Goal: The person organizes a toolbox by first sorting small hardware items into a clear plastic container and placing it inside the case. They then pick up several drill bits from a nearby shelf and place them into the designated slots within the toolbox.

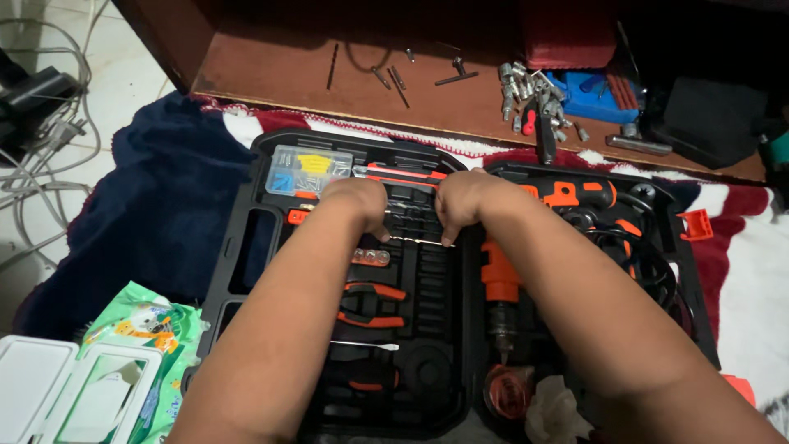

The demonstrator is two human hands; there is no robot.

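**Two hands on a thin drill bit over an open tool case**

Both hands meet at the middle of a black plastic tool case (246, 247) lying open on a blanket. The left hand (355, 200) and right hand (462, 201) curl their fingers down onto a slim metal drill bit (419, 240), which lies crosswise, left to right, between and just under them. Both hands look pinched on it. An orange drill (501, 275) lies just right; orange-handled pliers (370, 306) sit nearer the person.

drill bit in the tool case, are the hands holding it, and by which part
Both seem to: the left hand pinches one end of the thin drill bit and the right hand the other, over the black tool case. Fingers hide the exact grip.
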